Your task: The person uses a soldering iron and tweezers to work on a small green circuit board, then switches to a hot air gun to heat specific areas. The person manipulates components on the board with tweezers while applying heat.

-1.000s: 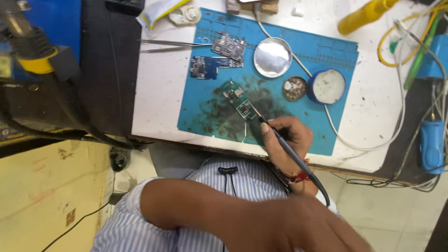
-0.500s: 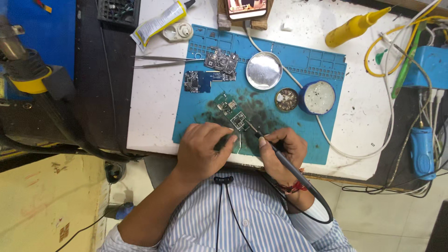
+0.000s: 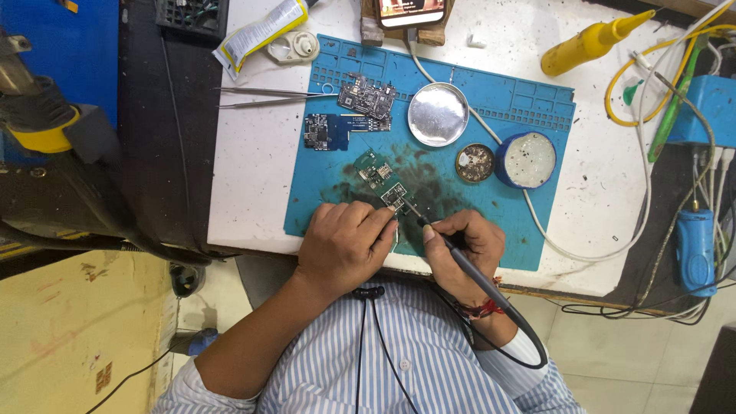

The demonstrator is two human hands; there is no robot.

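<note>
now, compared with one second ago, my left hand (image 3: 345, 245) has come onto the blue mat (image 3: 529, 253); back then only the right hand was there with the iron. half a second ago it had already arrived, and since then the view has only shifted a little. the left hand lies with its fingers pressed on the near edge of the small green circuit board (image 3: 393, 197), so the grip is closed down on the board to pin it, not lifting it. my right hand (image 3: 464, 249) has its grip closed around the black soldering iron (image 3: 460, 261), held like a pen, and the tip touches the board at its right edge. i judge this means the board is now steadied and the soldering on it is in progress, not only prepared.

the board lies on the dirty middle part of the mat, near the front edge of the white table (image 3: 253, 176).

counting: i see four circuit boards on the mat, namely the one under the tip, a second green one (image 3: 373, 167) just beside it, a dark blue one (image 3: 326, 131) and a black one (image 3: 366, 96). there are two tweezers (image 3: 268, 96), one shiny round dish (image 3: 438, 114), one small tin with brassy wool (image 3: 475, 162), one blue round tin (image 3: 527, 159), one yellow squeeze bottle (image 3: 586, 44) and one white tube (image 3: 261, 32).
</note>
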